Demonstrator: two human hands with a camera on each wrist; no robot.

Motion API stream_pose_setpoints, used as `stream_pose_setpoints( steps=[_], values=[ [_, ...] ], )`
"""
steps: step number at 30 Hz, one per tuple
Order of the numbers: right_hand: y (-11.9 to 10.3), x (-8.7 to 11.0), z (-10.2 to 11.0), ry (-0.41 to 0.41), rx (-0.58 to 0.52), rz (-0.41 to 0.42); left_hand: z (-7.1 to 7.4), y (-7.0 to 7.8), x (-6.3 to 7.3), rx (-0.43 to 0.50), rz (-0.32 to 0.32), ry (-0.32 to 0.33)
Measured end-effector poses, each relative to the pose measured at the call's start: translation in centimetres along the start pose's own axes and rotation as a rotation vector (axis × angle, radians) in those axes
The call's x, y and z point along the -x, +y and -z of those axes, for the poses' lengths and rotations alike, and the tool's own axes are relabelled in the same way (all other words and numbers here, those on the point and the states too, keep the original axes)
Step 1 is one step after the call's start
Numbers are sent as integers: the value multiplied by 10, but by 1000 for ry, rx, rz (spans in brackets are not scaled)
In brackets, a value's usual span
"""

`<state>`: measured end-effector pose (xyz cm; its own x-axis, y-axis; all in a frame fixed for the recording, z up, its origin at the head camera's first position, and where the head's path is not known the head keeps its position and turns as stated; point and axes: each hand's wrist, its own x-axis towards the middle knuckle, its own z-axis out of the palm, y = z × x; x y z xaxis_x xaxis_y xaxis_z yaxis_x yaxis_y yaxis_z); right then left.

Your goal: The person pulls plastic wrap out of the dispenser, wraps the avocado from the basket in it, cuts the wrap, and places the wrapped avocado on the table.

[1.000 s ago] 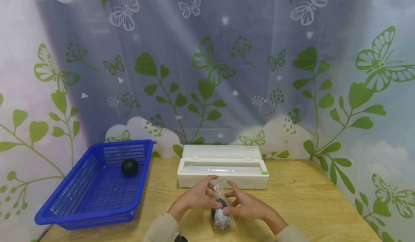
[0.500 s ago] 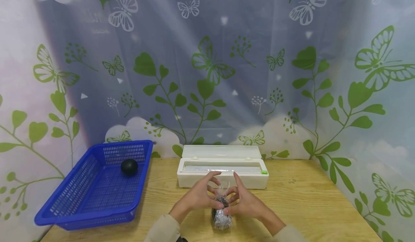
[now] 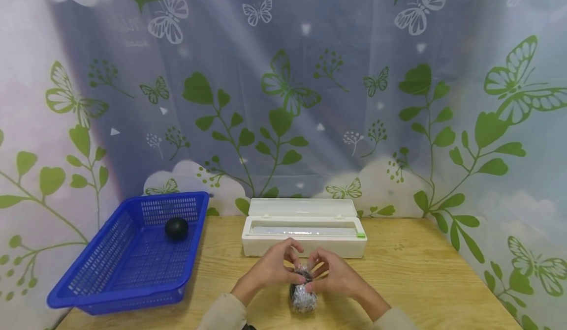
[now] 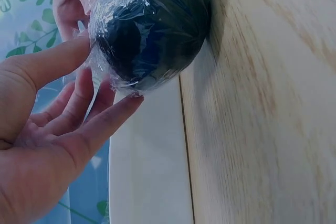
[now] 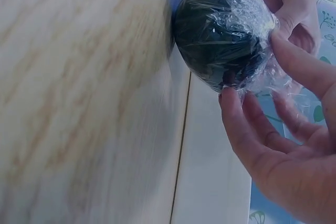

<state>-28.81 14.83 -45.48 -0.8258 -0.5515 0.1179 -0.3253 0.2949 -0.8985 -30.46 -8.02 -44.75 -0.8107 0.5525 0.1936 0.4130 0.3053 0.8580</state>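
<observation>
A dark round ball wrapped in crinkled cling film (image 3: 303,299) rests on the wooden table near its front edge. From its left side, my left hand (image 3: 271,267) holds the gathered film at the top between thumb and fingers. My right hand (image 3: 335,274) does the same from the right, its fingers bent in toward the left ones. In the left wrist view, the ball (image 4: 157,30) shows smooth film over its dark side and bunched film by the fingertips. Loose film also trails among the right fingers (image 5: 257,124) in the right wrist view.
Behind the hands stands a long white cling film box (image 3: 305,248), lid up, with a roll inside and a green tab at its right end. At left, a blue plastic basket (image 3: 128,293) holds another dark ball (image 3: 176,228). A patterned curtain (image 3: 354,99) hangs behind the table.
The right index finger, raised half a second ago, has bent down onto the film. The upright tuft of film is now pressed lower between both hands. The ball stays in place.
</observation>
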Motion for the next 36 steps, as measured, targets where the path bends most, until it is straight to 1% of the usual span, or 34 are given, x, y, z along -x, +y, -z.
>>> stream_pose_setpoints(
  steps=[4,7,11,13,15,17,20,24,29,34,36],
  values=[
    [1,-1,0,-14,12,9,3,1,1,-74,13,-13],
    [1,-1,1,-11,36,5,5,2,2,-143,1,-31],
    [0,-1,1,-5,71,19,8,2,5,-176,-16,-69],
    [-1,0,1,-2,82,27,10,2,6,-154,-9,-97],
    [-2,1,2,-5,96,38,11,2,7,-92,25,-125],
    [-2,1,3,-21,113,56,11,3,7,-40,68,-138],
    [-2,1,5,-55,58,25,11,6,8,19,112,-135],
    [-3,1,6,-69,-20,-25,11,7,7,17,125,-113],
    [-3,0,6,-58,34,20,10,7,8,18,147,-100],
    [-3,-1,5,-47,-13,1,11,7,8,8,155,-105],
    [-2,-1,5,-47,-13,4,12,7,9,9,156,-112]
  ],
)
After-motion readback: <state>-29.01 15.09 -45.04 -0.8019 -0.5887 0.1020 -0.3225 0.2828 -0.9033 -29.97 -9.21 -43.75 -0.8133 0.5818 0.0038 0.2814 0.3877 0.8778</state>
